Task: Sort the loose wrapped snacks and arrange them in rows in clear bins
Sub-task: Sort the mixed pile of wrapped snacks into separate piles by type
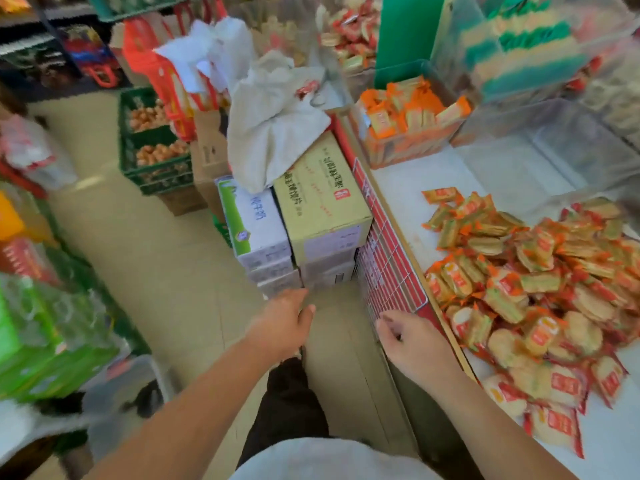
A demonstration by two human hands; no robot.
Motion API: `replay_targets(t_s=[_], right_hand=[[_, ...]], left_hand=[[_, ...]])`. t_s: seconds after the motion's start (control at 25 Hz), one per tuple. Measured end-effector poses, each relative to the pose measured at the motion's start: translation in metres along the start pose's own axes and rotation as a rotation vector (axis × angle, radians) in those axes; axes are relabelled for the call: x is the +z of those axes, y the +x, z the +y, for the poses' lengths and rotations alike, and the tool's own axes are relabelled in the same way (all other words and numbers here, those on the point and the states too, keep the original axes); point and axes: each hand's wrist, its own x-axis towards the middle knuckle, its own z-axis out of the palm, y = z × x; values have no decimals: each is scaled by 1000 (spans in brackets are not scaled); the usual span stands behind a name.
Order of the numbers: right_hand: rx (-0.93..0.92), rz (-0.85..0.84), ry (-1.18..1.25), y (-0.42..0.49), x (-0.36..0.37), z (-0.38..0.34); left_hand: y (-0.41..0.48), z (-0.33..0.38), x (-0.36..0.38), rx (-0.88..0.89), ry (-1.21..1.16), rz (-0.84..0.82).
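A big loose pile of wrapped snacks (540, 299) in orange and red wrappers lies on the white counter (408, 188) at the right. Behind it stands a clear bin (412, 147) holding orange-wrapped snacks, and an empty clear bin (561, 147) stands to its right. My left hand (284, 320) hangs over the aisle floor, fingers relaxed, holding nothing. My right hand (412, 341) hovers at the counter's front edge beside the red wire rack (388, 271), fingers loosely curled and empty, left of the pile.
Stacked cardboard cartons (322, 206) with a white cloth (277, 133) on top stand in the aisle against the counter. Green crates of eggs (156, 143) sit further back. More clear bins of snacks (530, 46) fill the upper right. Green packs (45, 337) stand at the left.
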Motion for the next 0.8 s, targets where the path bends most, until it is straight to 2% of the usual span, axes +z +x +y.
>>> replay_targets(t_s=[0.16,0.28,0.48,0.64,0.8], right_hand=[[189,132,81,46,-14,-22],[322,244,118,52,-28,-16],[538,370,227,34,-51,15],[605,460,321,34,-69,47],[642,497,374,49,-91,70]], left_hand=[[97,18,-38,168,113,-116],[142,58,-44,336,188,-235],[193,130,-4,547,290,-420],[212,185,35,677,298,-502],[233,221,51,718,241,-546]])
